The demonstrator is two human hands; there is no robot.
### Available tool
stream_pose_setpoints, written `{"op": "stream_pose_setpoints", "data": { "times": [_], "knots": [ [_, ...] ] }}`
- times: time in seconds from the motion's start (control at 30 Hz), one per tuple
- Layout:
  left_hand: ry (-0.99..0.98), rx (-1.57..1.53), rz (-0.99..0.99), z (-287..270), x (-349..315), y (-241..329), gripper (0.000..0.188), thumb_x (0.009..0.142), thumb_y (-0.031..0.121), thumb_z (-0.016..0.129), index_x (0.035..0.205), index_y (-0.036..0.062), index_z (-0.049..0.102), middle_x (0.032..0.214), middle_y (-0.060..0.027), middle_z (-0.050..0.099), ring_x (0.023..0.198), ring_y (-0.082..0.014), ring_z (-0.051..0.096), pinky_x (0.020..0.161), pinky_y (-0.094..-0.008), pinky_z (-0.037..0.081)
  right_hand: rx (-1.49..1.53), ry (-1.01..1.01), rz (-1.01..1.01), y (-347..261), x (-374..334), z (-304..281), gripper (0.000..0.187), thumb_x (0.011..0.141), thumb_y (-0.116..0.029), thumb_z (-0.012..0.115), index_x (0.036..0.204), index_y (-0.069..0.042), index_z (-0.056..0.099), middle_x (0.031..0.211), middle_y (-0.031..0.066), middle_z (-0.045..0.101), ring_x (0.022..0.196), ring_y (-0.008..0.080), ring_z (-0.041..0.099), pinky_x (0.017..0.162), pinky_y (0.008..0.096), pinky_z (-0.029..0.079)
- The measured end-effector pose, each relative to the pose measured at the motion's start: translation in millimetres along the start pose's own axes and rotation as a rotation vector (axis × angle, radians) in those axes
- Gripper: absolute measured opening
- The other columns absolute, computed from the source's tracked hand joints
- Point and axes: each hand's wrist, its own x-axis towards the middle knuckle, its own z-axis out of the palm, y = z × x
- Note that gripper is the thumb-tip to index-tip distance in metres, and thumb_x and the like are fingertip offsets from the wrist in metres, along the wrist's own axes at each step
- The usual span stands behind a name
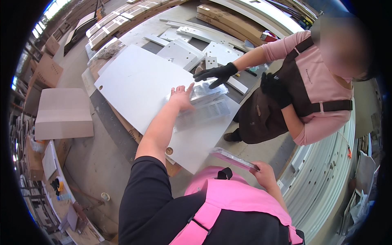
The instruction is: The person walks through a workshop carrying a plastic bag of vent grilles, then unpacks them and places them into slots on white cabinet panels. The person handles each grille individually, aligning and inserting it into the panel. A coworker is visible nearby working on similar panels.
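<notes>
My left hand (181,98) reaches out over a large white board (134,77), its fingers spread at the edge of a slotted vent grille (200,90) in clear plastic. A second wrapped grille (208,112), somewhat blurred, lies nearer to me on the same board. Down at the right, in front of my body, my right hand (264,173) grips the end of a thin, flat plastic-wrapped piece (234,158), seen nearly edge-on. Across the board, a co-worker's black-gloved hand (218,74) touches the far grille, and their other gloved hand (275,89) is held near their chest.
White drilled panels (177,55) lie piled beyond the board. Long cardboard boxes (230,24) stand at the back. A co-worker in a dark apron (261,118) stands at the right, near stacked long white strips (322,192). An opened carton (64,114) is at the left.
</notes>
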Motion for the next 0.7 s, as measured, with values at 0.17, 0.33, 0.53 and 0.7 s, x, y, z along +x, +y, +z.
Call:
{"op": "stream_pose_setpoints", "data": {
  "times": [0.17, 0.33, 0.53, 0.7],
  "knots": [
    [-0.045, -0.001, 0.099, -1.8, 9.9, 10.3, 0.117, 0.057, 0.039, 0.075, 0.153, 0.0266, 0.009, 0.132, -0.0202, 0.044, 0.125, -0.0339, 0.044, 0.106, -0.0476, 0.034, -0.026, -0.018, 0.045, -15.8, 13.0, -2.8, 0.024, 0.079, -0.011, 0.068, 0.102, -0.008, 0.066, 0.084, 0.011, 0.064, 0.077, 0.0285, 0.062, 0.069, 0.037, 0.048],
    [-0.056, -0.123, 0.074, -10.7, 13.3, 1.8, 0.11, 0.058, 0.031, 0.073, 0.152, 0.0254, 0.015, 0.121, -0.0212, 0.052, 0.116, -0.0361, 0.051, 0.1, -0.0421, 0.041, 0.03, -0.014, 0.064, -20.2, 22.4, -2.4, 0.025, 0.079, -0.011, 0.068, 0.103, -0.007, 0.066, 0.086, 0.0123, 0.065, 0.078, 0.0284, 0.061, 0.07, 0.0363, 0.048],
    [-0.096, -0.681, 0.116, -15.8, 8.8, -38.4, 0.112, 0.057, 0.029, 0.074, 0.152, 0.0186, 0.016, 0.131, -0.0241, 0.048, 0.12, -0.0369, 0.05, 0.104, -0.0347, 0.037, 0.237, -0.017, 0.207, -18.4, 32.2, -1.4, 0.03, 0.079, -0.012, 0.069, 0.107, -0.004, 0.064, 0.088, 0.015, 0.065, 0.077, 0.0273, 0.06, 0.07, 0.0341, 0.047],
    [0.031, -1.012, 0.032, -11.2, -8.7, -72.8, 0.113, 0.057, 0.027, 0.073, 0.152, 0.0165, 0.015, 0.135, -0.0251, 0.045, 0.122, -0.0367, 0.048, 0.104, -0.0344, 0.037, 0.316, 0.039, -0.073, -8.8, 40.7, 6.9, 0.043, 0.081, -0.022, 0.071, 0.119, -0.005, 0.061, 0.117, 0.0171, 0.063, 0.112, 0.0325, 0.057, 0.094, 0.038, 0.043]
  ]
}}
